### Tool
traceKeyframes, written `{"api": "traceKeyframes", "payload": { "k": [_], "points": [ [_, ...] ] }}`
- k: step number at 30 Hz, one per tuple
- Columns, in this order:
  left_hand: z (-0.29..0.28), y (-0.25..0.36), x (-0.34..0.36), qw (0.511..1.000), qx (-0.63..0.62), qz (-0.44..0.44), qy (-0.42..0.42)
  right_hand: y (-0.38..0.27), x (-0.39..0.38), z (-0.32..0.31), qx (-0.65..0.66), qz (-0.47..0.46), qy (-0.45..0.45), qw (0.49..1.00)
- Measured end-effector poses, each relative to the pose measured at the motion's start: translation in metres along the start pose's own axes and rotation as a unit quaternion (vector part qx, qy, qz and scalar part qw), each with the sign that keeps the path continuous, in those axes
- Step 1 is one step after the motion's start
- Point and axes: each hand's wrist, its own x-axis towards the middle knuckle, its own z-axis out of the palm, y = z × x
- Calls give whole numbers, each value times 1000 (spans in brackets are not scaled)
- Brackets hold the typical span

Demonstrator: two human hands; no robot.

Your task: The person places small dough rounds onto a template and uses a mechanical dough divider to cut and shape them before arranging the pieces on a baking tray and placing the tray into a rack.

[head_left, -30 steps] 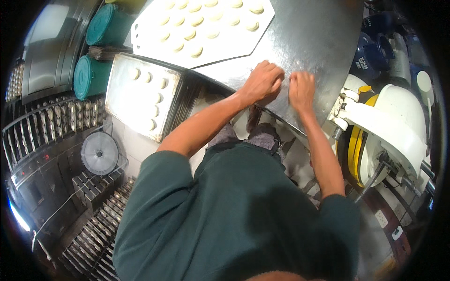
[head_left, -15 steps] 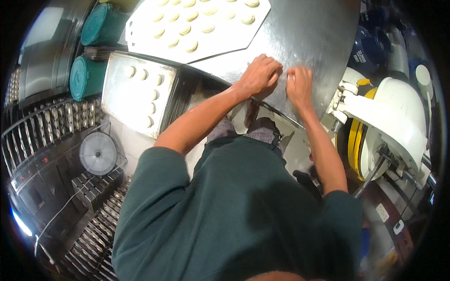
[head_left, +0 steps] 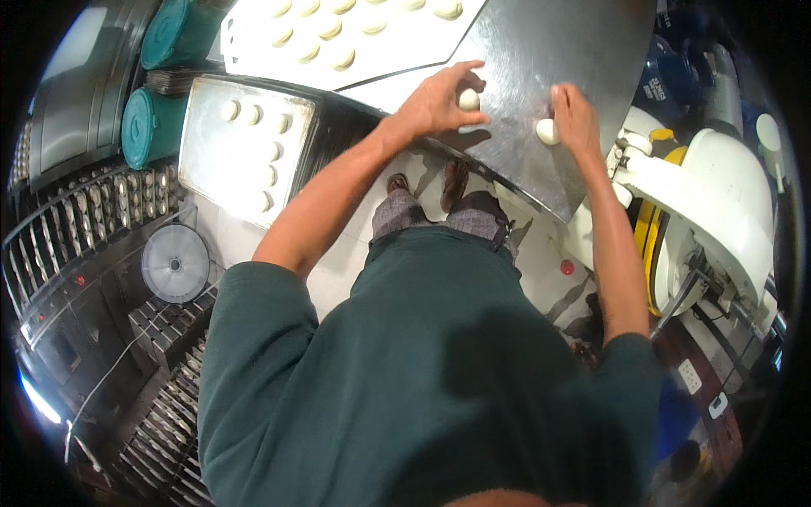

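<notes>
A small pale dough ball (head_left: 469,100) sits between the thumb and bent fingers of my left hand (head_left: 435,103), over the near part of the steel tabletop (head_left: 541,51). One finger of that hand sticks out past the ball. To the right, a second dough ball (head_left: 547,131) shows at the inner side of my right hand (head_left: 576,122). Its fingers are curled close together beside the ball, and its thumb is hard to make out. Several flattened dough rounds (head_left: 342,59) lie in rows on the white board (head_left: 414,59) at the far left of the table.
A metal tray (head_left: 211,160) with several dough pieces tops a stack at left. Farther left are green lidded bins (head_left: 139,127) and racks of filled trays (head_left: 101,207). A white machine with a yellow rim (head_left: 726,186) stands close on the right, below dark blue containers (head_left: 667,89).
My hands have moved apart, the left one leftward and the right one rightward. Two dough balls that were hidden under them now show.
</notes>
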Motion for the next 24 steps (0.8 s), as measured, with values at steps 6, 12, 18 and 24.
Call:
{"api": "traceKeyframes", "payload": {
  "k": [6, 12, 18, 24],
  "points": [
    [-3, 16, 47, 985, 143, 45, 90, -4, 8, 22, -202, -150, 131, 959],
    [38, -16, 62, 929, 296, 146, 165, 18, 20, 35, -201, -200, 165, 945],
    [36, 2, 57, 908, 363, 126, 168, 15, 14, 35, -145, -182, 141, 962],
    [30, 3, 56, 968, 209, 78, 113, 30, 6, -9, -6, -178, -64, 982]
  ]
}}
